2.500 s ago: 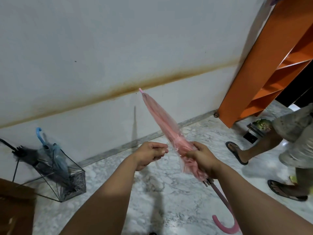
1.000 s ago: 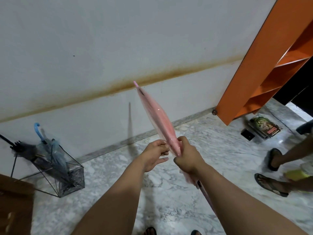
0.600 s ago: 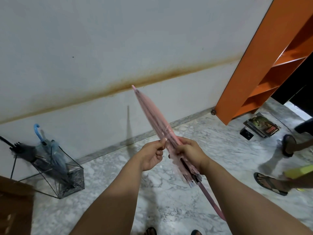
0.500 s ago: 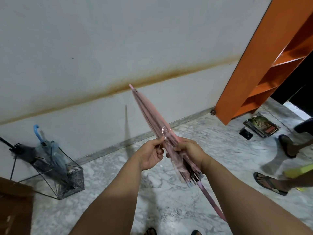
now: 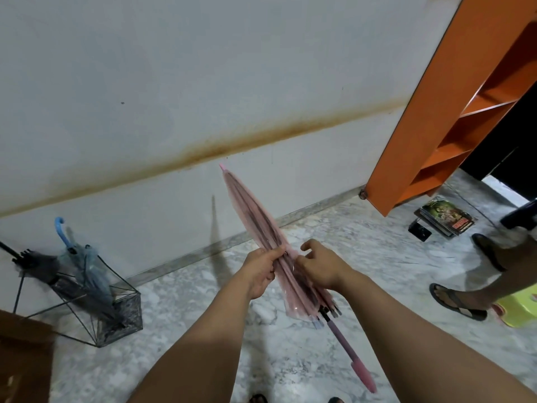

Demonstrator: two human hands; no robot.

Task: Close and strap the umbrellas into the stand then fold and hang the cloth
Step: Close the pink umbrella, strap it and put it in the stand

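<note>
Pink umbrella [image 5: 263, 228], closed and translucent, is held slanted in the air above the marble floor [image 5: 363, 257], its tip pointing up toward the stained white wall [image 5: 203, 82] and its pink handle [image 5: 363, 373] angled down to the right; the left hand [image 5: 260, 267] grips the folded canopy from the left side, fingers curled round it; the right hand [image 5: 319, 264] touches the canopy from the right, thumb and fingertips pinching the fabric at mid-length; the wire stand [image 5: 98, 312] sits on the floor by the wall, well apart to the left, holding a blue-handled umbrella [image 5: 84, 266] and a dark umbrella [image 5: 32, 261], both leaning; an orange shelf unit [image 5: 436, 126] stands at the right, with a stack of books [image 5: 446, 218] on the floor beside it; another person's sandalled foot [image 5: 456, 302] is near the right edge.
</note>
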